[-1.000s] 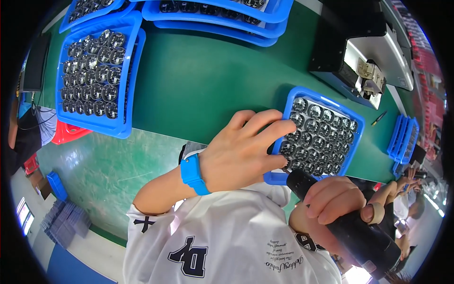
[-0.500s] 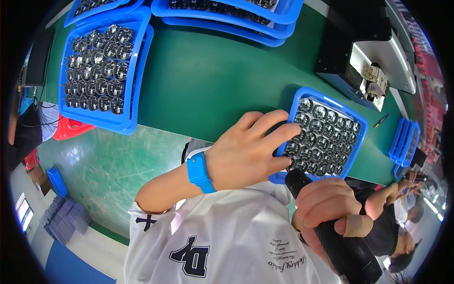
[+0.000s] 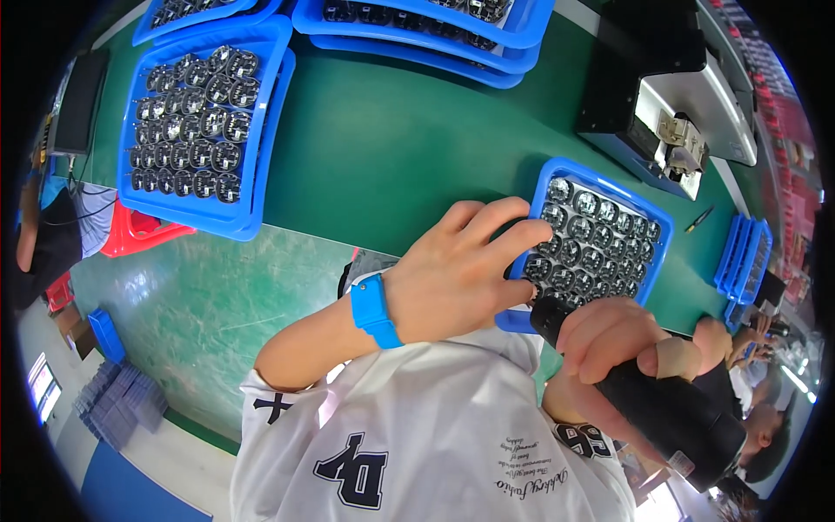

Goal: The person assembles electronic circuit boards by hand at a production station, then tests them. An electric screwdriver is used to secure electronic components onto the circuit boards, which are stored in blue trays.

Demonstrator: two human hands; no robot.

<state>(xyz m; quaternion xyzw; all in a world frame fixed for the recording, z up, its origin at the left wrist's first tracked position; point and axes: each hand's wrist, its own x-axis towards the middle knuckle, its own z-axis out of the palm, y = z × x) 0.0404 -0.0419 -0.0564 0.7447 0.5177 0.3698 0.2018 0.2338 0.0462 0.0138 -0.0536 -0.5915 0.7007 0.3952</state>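
My left hand [image 3: 457,270], with a blue band [image 3: 374,311] on its wrist, reaches over the near left edge of a blue tray [image 3: 665,261]. Its fingers are bent and spread, the thumb apart from the fingertips, which rest at the outermost round parts. Rows of round black parts [image 3: 593,259] with shiny tops fill this tray. My right hand [image 3: 622,339] is wrapped round a black electric screwdriver [image 3: 674,418], tape on its thumb. The tool lies slanted, its front end beside my left thumb at the tray's near corner. Its bit and the spot it meets are hidden.
Stacked blue trays of similar parts stand at the left [image 3: 187,209] and far middle [image 3: 417,45] of the green table [image 3: 374,148]. A black and silver machine [image 3: 665,113] is at the far right. Beyond the tray lie a thin pen-like tool [image 3: 698,219] and smaller blue trays [image 3: 744,261]. People sit at right.
My right hand has shifted right and slightly up, and the screwdriver's rear end has swung right and up. My left hand stays at the tray's edge. The view has turned slightly.
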